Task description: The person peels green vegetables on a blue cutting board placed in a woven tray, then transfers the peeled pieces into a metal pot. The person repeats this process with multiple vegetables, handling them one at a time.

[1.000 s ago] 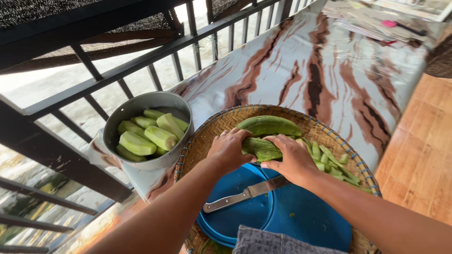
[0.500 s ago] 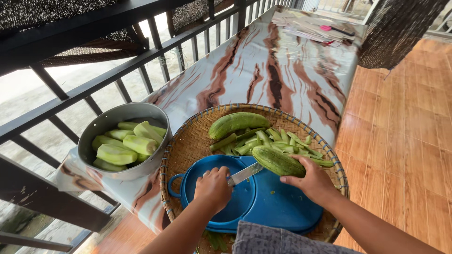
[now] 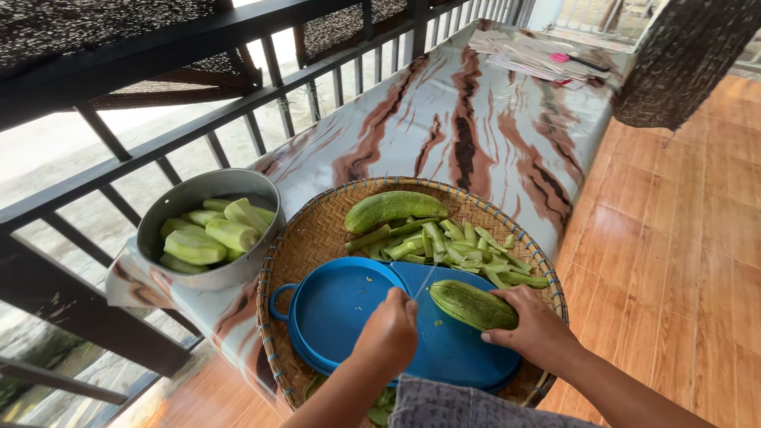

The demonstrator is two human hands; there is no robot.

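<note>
My right hand (image 3: 533,326) holds a green cucumber (image 3: 472,304) down on a blue cutting board (image 3: 349,305). My left hand (image 3: 390,331) grips a knife (image 3: 423,283), its blade meeting the cucumber's left end. The board lies in a round woven tray (image 3: 311,235). A whole cucumber (image 3: 395,209) and a heap of green peel strips (image 3: 456,247) rest at the back of the tray.
A metal bowl (image 3: 184,204) with several peeled cucumbers (image 3: 214,235) stands left of the tray, beside a dark railing (image 3: 158,87). The marbled table (image 3: 468,127) runs away from me, with papers (image 3: 539,57) at its far end. Orange floor tiles (image 3: 682,246) lie to the right.
My right hand drew a cucumber from the pile onto the blue board. My left hand took up the knife from the board and brought it to the cucumber's end.
</note>
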